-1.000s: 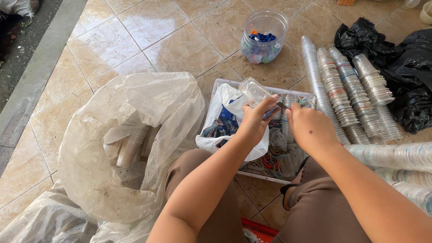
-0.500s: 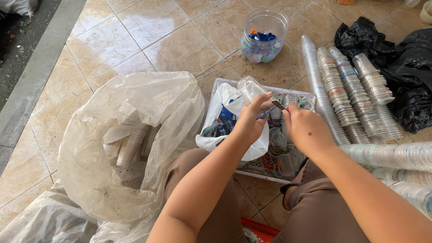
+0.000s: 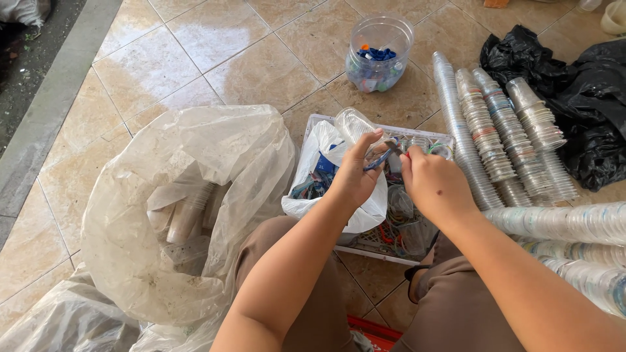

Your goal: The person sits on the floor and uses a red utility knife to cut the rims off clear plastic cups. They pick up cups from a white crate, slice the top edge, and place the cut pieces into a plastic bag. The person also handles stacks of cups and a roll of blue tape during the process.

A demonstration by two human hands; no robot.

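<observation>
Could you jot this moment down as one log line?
left hand: holds clear plastic cup | right hand: pinching at its rim | below: white plastic crate

A clear plastic cup (image 3: pixel 355 125) lies tilted in the left hand (image 3: pixel 357 177), its mouth turned up and away toward the far left, its body see-through and crinkled. It is held above the white basket (image 3: pixel 417 133) on the floor. A thin blue strip (image 3: pixel 381 158) curves from the cup's lower edge toward the right hand (image 3: pixel 433 184), whose fingers (image 3: pixel 407 160) pinch near its end, just beside the cup.
</observation>
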